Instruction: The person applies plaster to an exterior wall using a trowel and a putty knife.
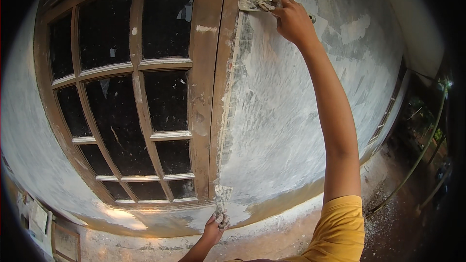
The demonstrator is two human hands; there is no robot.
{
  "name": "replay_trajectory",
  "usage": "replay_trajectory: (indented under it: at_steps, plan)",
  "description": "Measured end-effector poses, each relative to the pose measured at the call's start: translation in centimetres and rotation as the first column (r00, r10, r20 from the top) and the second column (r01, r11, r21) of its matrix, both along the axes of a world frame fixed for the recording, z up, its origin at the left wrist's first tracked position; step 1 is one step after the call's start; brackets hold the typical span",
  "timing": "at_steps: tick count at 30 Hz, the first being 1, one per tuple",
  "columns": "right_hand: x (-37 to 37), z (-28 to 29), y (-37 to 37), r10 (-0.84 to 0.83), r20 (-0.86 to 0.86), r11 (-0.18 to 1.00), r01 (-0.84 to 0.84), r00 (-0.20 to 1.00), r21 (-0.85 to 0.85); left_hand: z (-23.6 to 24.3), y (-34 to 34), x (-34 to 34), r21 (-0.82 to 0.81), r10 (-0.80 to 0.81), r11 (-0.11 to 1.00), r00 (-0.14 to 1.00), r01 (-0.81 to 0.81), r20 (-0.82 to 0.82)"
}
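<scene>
High on the right, my right hand (294,22) is closed round the handle of a putty knife (251,3) smeared with pale filler. Its blade lies against the grey-white plastered wall (276,97), with its edge at the brown wooden window frame (206,43). Low in the view, my left hand (212,232) grips a second putty knife (223,195), its blade pointing up and coated with whitish filler. That blade is just below the frame's lower right corner; whether it touches the wall I cannot tell. White patches and streaks mark the wall along the frame.
Dark glass panes (112,116) with white specks fill the window. A pale ledge (286,225) runs along the wall's foot. At the lower left stand boards and a wooden frame (66,242). Plant stems (427,148) rise over speckled ground at the right.
</scene>
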State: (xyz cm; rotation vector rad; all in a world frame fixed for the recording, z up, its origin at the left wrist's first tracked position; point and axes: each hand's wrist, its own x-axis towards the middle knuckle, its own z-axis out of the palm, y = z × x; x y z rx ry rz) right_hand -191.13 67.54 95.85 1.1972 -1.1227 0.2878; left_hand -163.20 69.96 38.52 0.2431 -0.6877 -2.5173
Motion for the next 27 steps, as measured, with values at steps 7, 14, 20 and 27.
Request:
replay_trajectory:
  at_steps: [7, 14, 20, 27]
  plan:
    - [0.7, -0.3, 0.8, -0.017, 0.030, 1.000, 0.017, 0.999, -0.013, 0.5, -0.1, 0.2, -0.004, -0.011, 1.000, 1.000, 0.011, 0.017]
    - [0.3, -0.3, 1.3, -0.011, 0.051, 1.000, 0.012, 0.999, -0.002, 1.0, -0.3, 0.8, -0.007, -0.003, 1.000, 1.000, 0.003, 0.019]
    - [0.9, -0.2, 0.0, 0.085, 0.011, 0.995, -0.085, 0.996, 0.044, 1.0, -0.3, 0.7, 0.007, -0.008, 1.000, 0.999, 0.008, 0.046]
    - [-2.4, 0.3, 0.6, 0.144, 0.080, 0.989, -0.145, 0.986, 0.014, -0.1, -0.4, 0.7, -0.013, -0.020, 1.000, 0.999, 0.020, 0.035]
